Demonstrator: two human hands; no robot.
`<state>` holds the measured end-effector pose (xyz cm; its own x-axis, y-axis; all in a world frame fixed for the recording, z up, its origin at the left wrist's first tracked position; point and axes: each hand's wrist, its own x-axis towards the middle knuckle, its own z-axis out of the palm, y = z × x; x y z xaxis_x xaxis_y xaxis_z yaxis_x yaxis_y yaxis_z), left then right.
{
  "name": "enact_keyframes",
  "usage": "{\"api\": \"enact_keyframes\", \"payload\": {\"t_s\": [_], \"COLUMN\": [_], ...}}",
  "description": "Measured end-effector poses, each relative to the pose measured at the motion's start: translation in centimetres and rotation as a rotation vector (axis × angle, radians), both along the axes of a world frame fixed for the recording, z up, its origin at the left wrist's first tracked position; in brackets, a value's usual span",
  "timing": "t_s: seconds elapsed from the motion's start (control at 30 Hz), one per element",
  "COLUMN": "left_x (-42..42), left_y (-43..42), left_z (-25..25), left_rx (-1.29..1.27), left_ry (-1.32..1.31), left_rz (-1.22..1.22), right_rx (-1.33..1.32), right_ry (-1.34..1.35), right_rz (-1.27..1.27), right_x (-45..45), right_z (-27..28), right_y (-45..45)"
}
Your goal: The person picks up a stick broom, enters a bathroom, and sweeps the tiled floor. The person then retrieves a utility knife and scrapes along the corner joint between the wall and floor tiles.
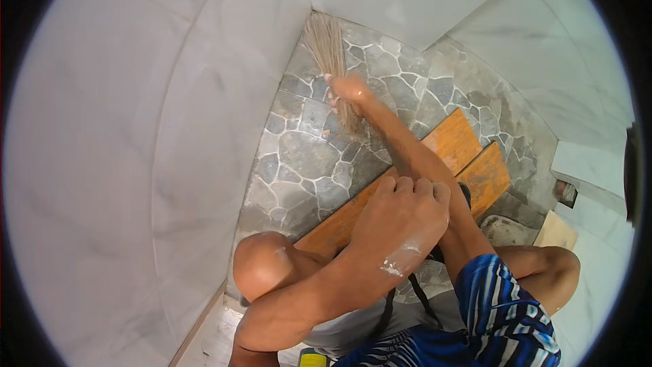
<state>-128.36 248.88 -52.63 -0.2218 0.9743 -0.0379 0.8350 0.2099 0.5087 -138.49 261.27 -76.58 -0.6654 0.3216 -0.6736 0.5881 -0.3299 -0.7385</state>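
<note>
My right hand (pixel 348 93) is closed around the middle of a bundled straw broom (pixel 328 44). The bristles fan out on the stone-patterned floor (pixel 305 153) toward the corner, and the bundle's other end shows below the hand. Nearer to me, my left hand (pixel 407 207) is curled into a fist above my right forearm, its knuckles facing away from me. Its fingertips and anything inside them are hidden. White residue marks the left wrist.
Orange-brown boards (pixel 455 139) lie on the floor beneath my arms. Marbled walls (pixel 210 88) enclose the floor. My bent knees are on both sides. At the right are a wall opening (pixel 565 192) and a pale board (pixel 555 232). A yellow-green item (pixel 313 359) sits at the bottom edge.
</note>
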Motion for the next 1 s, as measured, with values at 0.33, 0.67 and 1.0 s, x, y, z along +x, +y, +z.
{"api": "enact_keyframes", "payload": {"t_s": [0.33,0.67,1.0], "left_x": [-1.0,-0.5,0.0], "left_y": [-1.6,-2.1,-0.2], "left_z": [0.7,0.6,0.0], "left_rx": [-0.019,-0.033,-0.001], "left_ry": [-0.019,-0.004,-0.041], "left_rz": [0.045,0.063,-0.011], "right_rx": [0.163,0.735,0.679], "right_ry": [-0.057,-0.276,0.322], "right_rz": [-0.042,0.742,1.200], "right_x": [1.6,3.6,11.8], "right_z": [-2.4,8.1,-1.5], "right_y": [-2.3,9.7,-0.4]}}
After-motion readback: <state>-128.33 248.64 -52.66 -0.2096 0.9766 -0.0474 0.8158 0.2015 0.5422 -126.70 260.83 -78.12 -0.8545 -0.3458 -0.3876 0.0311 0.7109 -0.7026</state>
